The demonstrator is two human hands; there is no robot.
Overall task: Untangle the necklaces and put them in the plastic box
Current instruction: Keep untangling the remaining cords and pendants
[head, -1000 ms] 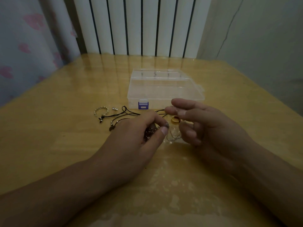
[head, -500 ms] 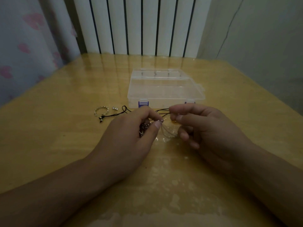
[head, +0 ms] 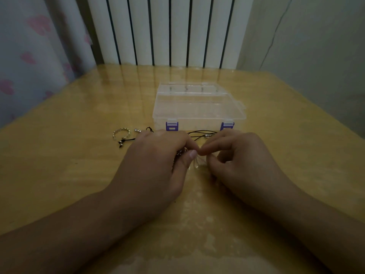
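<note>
Left hand [head: 158, 161] and right hand [head: 239, 159] meet fingertip to fingertip, each pinching the tangle [head: 197, 162] between them; cords [head: 201, 133] trail far-side toward the shut box [head: 197, 107], just beyond both hands.

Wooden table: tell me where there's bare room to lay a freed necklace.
Free: the wooden table left of the left hand, nearer than the silver ring; also right of the right hand, beside the clear plastic box with purple latches. Crowded: the strip between box and hands, where black cord necklaces lie.
</note>
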